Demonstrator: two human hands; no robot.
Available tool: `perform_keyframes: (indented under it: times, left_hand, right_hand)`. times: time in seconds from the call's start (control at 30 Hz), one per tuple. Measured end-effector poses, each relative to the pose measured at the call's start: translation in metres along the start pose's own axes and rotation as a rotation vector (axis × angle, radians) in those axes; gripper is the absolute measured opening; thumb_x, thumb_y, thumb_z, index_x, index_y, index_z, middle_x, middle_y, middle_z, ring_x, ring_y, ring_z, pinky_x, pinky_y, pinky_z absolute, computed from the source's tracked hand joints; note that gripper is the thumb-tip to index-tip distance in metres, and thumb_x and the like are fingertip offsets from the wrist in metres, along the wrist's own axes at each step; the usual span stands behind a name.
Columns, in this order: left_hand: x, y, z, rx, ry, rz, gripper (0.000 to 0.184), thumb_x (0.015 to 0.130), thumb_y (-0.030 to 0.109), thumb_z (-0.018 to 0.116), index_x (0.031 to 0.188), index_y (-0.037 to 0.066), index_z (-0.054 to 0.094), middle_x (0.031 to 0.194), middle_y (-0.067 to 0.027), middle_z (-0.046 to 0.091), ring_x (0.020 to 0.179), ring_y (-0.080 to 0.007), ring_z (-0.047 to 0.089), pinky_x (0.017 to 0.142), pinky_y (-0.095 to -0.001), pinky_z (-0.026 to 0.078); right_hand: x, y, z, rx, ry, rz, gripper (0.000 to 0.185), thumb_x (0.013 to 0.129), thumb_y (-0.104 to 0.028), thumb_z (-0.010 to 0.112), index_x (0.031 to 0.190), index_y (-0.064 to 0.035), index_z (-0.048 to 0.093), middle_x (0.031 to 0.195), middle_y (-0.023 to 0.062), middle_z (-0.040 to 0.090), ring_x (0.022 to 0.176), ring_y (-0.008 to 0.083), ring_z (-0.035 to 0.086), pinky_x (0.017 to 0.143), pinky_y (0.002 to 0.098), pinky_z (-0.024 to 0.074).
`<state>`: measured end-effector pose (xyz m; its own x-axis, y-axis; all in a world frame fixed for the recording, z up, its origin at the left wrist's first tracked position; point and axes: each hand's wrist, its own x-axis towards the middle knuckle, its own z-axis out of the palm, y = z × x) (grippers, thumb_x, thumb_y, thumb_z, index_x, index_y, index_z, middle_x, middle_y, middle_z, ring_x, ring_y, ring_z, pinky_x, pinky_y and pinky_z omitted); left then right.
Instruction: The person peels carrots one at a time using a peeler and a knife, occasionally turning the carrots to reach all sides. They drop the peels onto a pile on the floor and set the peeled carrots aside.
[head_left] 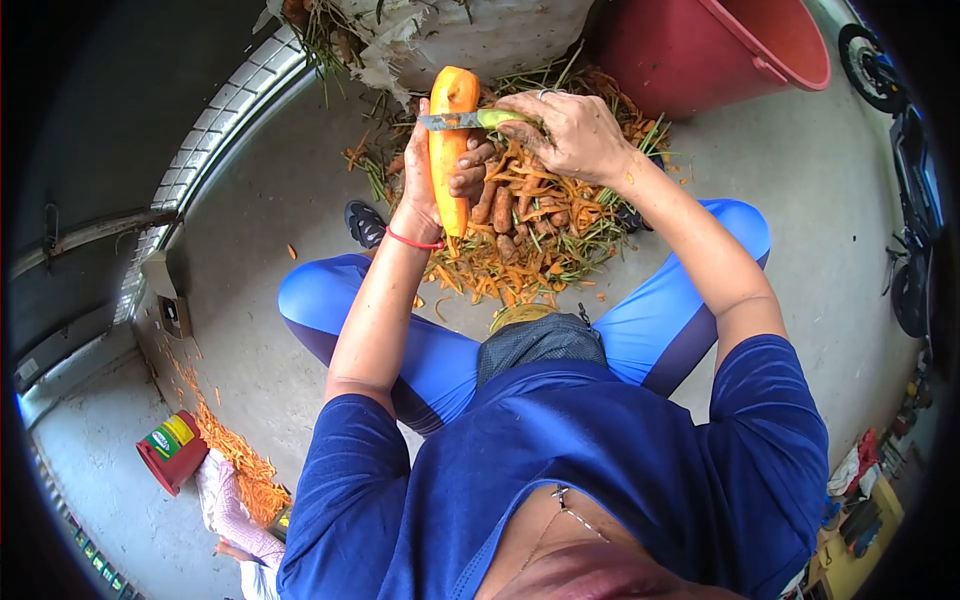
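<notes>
I'm looking on as the person is sitting low, legs spread, and is holding a big peeled carrot (448, 170) upright in front of them, over the heap of peelings (530, 270) on the floor (250, 320). The left hand (418, 190) is wrapping round its lower half, palm along one side and soil-darkened fingers (470, 180) closing on the other, while the thick top is standing free above. The right hand (580, 140) is gripping the green handle (505, 118) of a small blade (450, 121), which is lying crosswise over the carrot's upper part. Brown, unpeeled roots (502, 210) are lying among the peelings, near a pale sack (480, 45) and a large red tub (700, 65). Off to the left, another person's sleeve (238, 515) is showing beside a red bucket (172, 455) and more orange shavings (245, 468). To my eye the carrot is looking fairly heavy for one hand, stiff along its length, and probably slick where the skin is gone; it could snap if dropped or bent hard. I'd be taking it round the thick middle or lower down, keeping fingers well below the blade, rather than by the narrow tip, where it would be tipping over too easily.
</notes>
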<state>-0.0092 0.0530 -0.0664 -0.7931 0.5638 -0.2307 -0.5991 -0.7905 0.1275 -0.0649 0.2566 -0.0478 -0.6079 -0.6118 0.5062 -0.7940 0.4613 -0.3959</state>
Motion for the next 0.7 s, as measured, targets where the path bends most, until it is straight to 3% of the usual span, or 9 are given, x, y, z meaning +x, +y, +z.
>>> perform_keyframes:
  times: [0.13, 0.17, 0.23, 0.27, 0.3, 0.4, 0.53, 0.63, 0.7]
  left_hand:
    - [0.002, -0.001, -0.005, -0.125, -0.104, -0.057, 0.059, 0.093, 0.059, 0.045, 0.085, 0.001, 0.044, 0.061, -0.0044, 0.042, 0.034, -0.006, 0.041, 0.029, -0.0149, 0.038]
    - [0.004, -0.002, -0.006, -0.114, -0.134, -0.065, 0.06, 0.092, 0.061, 0.045, 0.085, 0.001, 0.043, 0.062, -0.0044, 0.042, 0.035, -0.0064, 0.041, 0.029, -0.0154, 0.038]
    - [0.007, -0.001, -0.009, -0.093, -0.196, -0.077, 0.063, 0.09, 0.064, 0.044, 0.085, 0.002, 0.043, 0.063, -0.0045, 0.042, 0.036, -0.0071, 0.04, 0.028, -0.0165, 0.036]
    - [0.008, 0.002, -0.008, -0.107, -0.203, -0.095, 0.064, 0.09, 0.065, 0.043, 0.084, 0.002, 0.043, 0.063, -0.0044, 0.042, 0.035, -0.0068, 0.039, 0.028, -0.0166, 0.036]
    - [0.006, 0.002, -0.008, -0.106, -0.192, -0.087, 0.064, 0.09, 0.066, 0.043, 0.084, 0.002, 0.043, 0.063, -0.0043, 0.042, 0.035, -0.0067, 0.039, 0.028, -0.0165, 0.036]
    - [0.004, 0.003, -0.005, -0.072, -0.137, -0.031, 0.062, 0.091, 0.064, 0.043, 0.084, 0.003, 0.043, 0.061, -0.004, 0.042, 0.035, -0.0062, 0.04, 0.028, -0.0154, 0.037]
    - [0.0, 0.002, -0.003, -0.026, -0.039, 0.028, 0.055, 0.095, 0.057, 0.043, 0.087, 0.002, 0.043, 0.061, -0.0037, 0.042, 0.035, -0.0048, 0.042, 0.029, -0.0138, 0.039]
    - [0.001, 0.001, -0.001, -0.039, -0.043, 0.017, 0.054, 0.095, 0.056, 0.043, 0.085, 0.002, 0.043, 0.061, -0.0037, 0.042, 0.035, -0.0047, 0.042, 0.029, -0.0139, 0.039]
    - [0.0, 0.0, -0.003, -0.074, -0.056, -0.001, 0.055, 0.095, 0.055, 0.043, 0.083, 0.002, 0.042, 0.06, -0.0038, 0.042, 0.034, -0.005, 0.042, 0.029, -0.0141, 0.039]
  right_hand:
    - [0.004, 0.012, -0.001, -0.072, 0.043, 0.023, 0.034, 0.092, -0.042, 0.055, 0.105, -0.0126, 0.065, 0.078, 0.0098, 0.068, 0.068, 0.027, 0.067, 0.054, 0.0363, 0.0537]
    - [0.005, 0.018, -0.003, -0.121, -0.019, 0.054, 0.039, 0.095, -0.047, 0.049, 0.106, -0.0137, 0.065, 0.079, 0.0089, 0.069, 0.07, 0.0252, 0.068, 0.053, 0.0357, 0.0545]
    - [0.011, 0.034, 0.0, -0.139, 0.075, 0.12, 0.048, 0.096, -0.054, 0.04, 0.108, -0.0145, 0.065, 0.082, 0.008, 0.07, 0.072, 0.0237, 0.07, 0.054, 0.0349, 0.0561]
    - [0.012, 0.041, -0.011, -0.257, -0.073, 0.311, 0.057, 0.096, -0.06, 0.033, 0.109, -0.0153, 0.065, 0.084, 0.0081, 0.071, 0.075, 0.0231, 0.07, 0.057, 0.0347, 0.0573]
    - [0.017, 0.048, -0.015, -0.197, -0.037, 0.383, 0.059, 0.094, -0.063, 0.033, 0.11, -0.0156, 0.065, 0.084, 0.0094, 0.071, 0.074, 0.0235, 0.07, 0.058, 0.0354, 0.0575]
    - [0.012, 0.032, -0.01, -0.106, -0.014, 0.271, 0.061, 0.095, -0.064, 0.03, 0.113, -0.0171, 0.065, 0.087, 0.0113, 0.071, 0.074, 0.0244, 0.07, 0.059, 0.0364, 0.0574]
    - [0.001, 0.0, 0.006, 0.025, -0.021, 0.06, 0.032, 0.091, -0.04, 0.057, 0.104, -0.0117, 0.064, 0.08, 0.0109, 0.067, 0.074, 0.0301, 0.066, 0.061, 0.0396, 0.0529]
    - [0.005, 0.004, 0.004, -0.012, -0.026, 0.062, 0.032, 0.092, -0.041, 0.056, 0.103, -0.0112, 0.064, 0.08, 0.0113, 0.067, 0.073, 0.0301, 0.066, 0.06, 0.0384, 0.0534]
    - [0.005, 0.017, 0.009, -0.074, -0.013, 0.08, 0.039, 0.095, -0.047, 0.047, 0.105, -0.0127, 0.064, 0.08, 0.0109, 0.068, 0.073, 0.0271, 0.068, 0.058, 0.0358, 0.0548]
